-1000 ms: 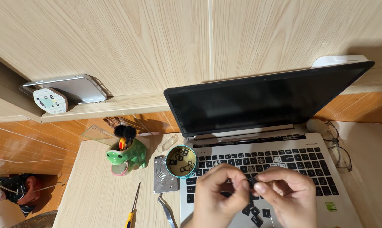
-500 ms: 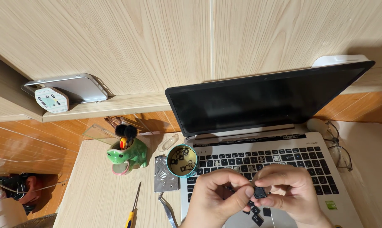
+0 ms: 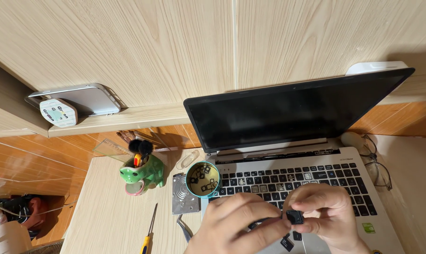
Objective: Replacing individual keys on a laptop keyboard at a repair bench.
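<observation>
An open silver laptop (image 3: 377,211) with a dark screen sits on the wooden desk; several of its black keys are off, leaving bare spots. Both my hands hover over the front of the keyboard. My right hand (image 3: 328,214) pinches a small black keycap (image 3: 295,217) between thumb and fingers. My left hand (image 3: 238,228) touches the same keycap from the left side, fingertips curled in. Loose black keycaps (image 3: 288,243) lie on the palm rest under my hands. A small teal cup (image 3: 203,179) holding several removed keycaps stands at the keyboard's left corner.
A green frog-shaped holder (image 3: 142,171) with brushes stands left of the cup. A metal plate (image 3: 183,200), tweezers (image 3: 183,227) and a yellow-handled screwdriver (image 3: 148,233) lie on the desk. A phone (image 3: 81,99) rests on the ledge. Glasses (image 3: 380,164) lie right of the laptop.
My hands have drifted slightly down and right over the keyboard, and the keycap now shows more clearly between my right fingertips.
</observation>
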